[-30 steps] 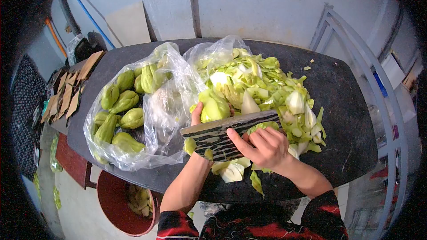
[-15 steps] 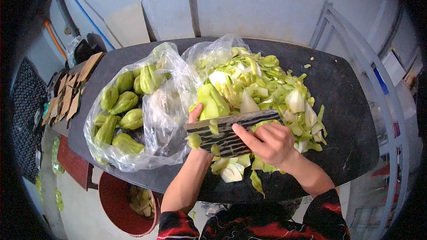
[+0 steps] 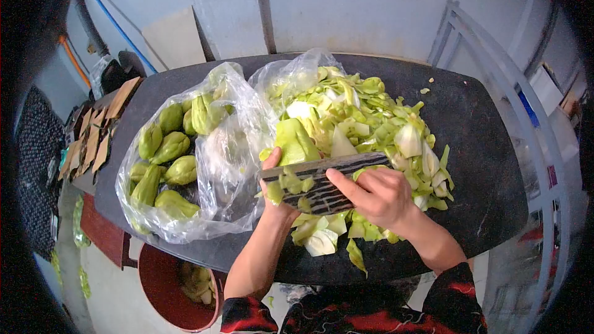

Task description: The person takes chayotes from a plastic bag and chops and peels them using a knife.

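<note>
My left hand (image 3: 276, 201) is closed around a peeled pale-green chayote (image 3: 294, 142), partly hidden behind the blade. In my right hand (image 3: 382, 196) is a broad cleaver (image 3: 325, 179) with a dark, wavy-striped blade, its index finger stretched along the flat. The handle is hidden in my grip. The blade lies across the near end of the chayote, and several small green bits cling to its face. Beyond and beneath my hands spreads a heap of green peelings and cut pieces (image 3: 365, 111). To the left, a clear plastic bag (image 3: 226, 195) holds several whole chayotes (image 3: 180, 170).
The dark table (image 3: 489, 167) has rounded corners. On the floor below its left front edge stands a reddish-brown bucket (image 3: 154, 284) with pale pieces inside. A grey metal rail (image 3: 526, 99) runs along the right. Cardboard pieces (image 3: 93, 136) lie at the left.
More green bits now stick to the cleaver's face near my left hand. The blade has shifted very slightly; both hands keep their grip.
</note>
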The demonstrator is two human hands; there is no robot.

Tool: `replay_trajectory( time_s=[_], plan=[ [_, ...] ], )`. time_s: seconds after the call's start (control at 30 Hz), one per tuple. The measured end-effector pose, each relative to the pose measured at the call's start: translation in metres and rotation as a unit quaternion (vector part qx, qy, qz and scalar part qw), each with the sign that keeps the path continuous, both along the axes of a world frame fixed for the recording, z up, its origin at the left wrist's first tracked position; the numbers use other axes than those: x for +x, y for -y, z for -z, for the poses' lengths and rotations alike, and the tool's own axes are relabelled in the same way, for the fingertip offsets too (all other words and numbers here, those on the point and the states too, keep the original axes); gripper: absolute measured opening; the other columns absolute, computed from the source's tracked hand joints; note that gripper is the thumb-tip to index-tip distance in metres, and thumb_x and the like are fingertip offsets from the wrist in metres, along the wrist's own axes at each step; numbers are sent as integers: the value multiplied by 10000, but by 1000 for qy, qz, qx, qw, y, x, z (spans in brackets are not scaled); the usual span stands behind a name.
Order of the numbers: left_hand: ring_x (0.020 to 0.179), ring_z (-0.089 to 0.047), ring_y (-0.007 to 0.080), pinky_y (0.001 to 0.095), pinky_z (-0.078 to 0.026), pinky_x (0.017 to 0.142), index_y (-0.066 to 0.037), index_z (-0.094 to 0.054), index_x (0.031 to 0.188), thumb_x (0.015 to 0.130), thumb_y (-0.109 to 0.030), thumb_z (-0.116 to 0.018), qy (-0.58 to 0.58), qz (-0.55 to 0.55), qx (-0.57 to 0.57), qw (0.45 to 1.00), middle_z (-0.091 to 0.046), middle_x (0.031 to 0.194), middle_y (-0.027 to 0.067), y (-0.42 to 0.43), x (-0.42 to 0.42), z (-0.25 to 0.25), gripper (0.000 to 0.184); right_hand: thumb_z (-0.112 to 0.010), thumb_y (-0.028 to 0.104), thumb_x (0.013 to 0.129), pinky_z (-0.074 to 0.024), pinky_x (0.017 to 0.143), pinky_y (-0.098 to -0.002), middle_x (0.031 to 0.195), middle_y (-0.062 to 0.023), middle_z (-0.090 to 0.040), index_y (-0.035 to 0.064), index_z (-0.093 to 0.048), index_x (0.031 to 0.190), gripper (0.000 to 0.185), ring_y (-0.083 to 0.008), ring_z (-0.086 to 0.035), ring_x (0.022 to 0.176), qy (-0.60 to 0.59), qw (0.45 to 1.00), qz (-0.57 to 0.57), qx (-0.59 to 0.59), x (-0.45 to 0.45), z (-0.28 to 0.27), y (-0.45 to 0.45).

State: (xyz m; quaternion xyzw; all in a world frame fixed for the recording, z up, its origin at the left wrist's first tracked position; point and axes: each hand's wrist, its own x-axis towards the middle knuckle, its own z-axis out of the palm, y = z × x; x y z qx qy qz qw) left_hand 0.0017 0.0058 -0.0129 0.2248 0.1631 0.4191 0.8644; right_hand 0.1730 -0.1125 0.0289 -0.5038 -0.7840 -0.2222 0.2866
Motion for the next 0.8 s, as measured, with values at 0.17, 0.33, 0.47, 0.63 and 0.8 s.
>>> replay_trajectory(
  time_s=[0.17, 0.33, 0.47, 0.63, 0.8],
  plan=[
    [928, -667, 282, 428, -555, 825, -52, -592, 1222, 900, -445, -510, -34, -53, -5, 998, -672, 1103, 117, 4, 7, -5, 514, -650, 74, 743, -491, 469, -327, 577, 2, -502, 160, -664, 1256, 521, -171, -569, 494, -9, 996, 90, 13, 24, 29, -22],
    [1012, -644, 269, 420, -521, 912, -48, -551, 1259, 932, -357, -489, 6, -25, 28, 999, -648, 1137, 121, 2, 4, 6, 455, -644, 57, 736, -510, 488, -334, 586, -7, -527, 155, -679, 1232, 507, -183, -596, 513, -32, 996, 81, 2, 24, 9, -13],
    [1057, -633, 301, 437, -515, 920, -56, -536, 1301, 902, -389, -488, -22, -26, 31, 999, -639, 1173, 142, 2, 0, 17, 521, -634, 26, 730, -497, 472, -333, 586, -21, -534, 163, -660, 1267, 555, -197, -581, 507, -23, 999, 44, -7, 14, 7, -9],
    [1018, -654, 335, 476, -540, 863, -30, -526, 1320, 855, -419, -502, -22, 28, 88, 995, -638, 1180, 180, 1, 5, 1, 608, -665, 11, 723, -522, 540, -373, 677, -72, -626, 185, -641, 1288, 592, -257, -622, 578, -85, 986, 140, -30, 46, 25, -29],
    [1005, -653, 278, 368, -545, 857, 13, -490, 1339, 855, -366, -546, -160, -90, 217, 959, -620, 1189, 173, -1, 4, 1, 618, -648, 28, 726, -549, 568, -391, 703, -71, -648, 175, -651, 1262, 555, -253, -663, 632, -89, 986, 131, -43, 35, 18, -24]
  ],
)
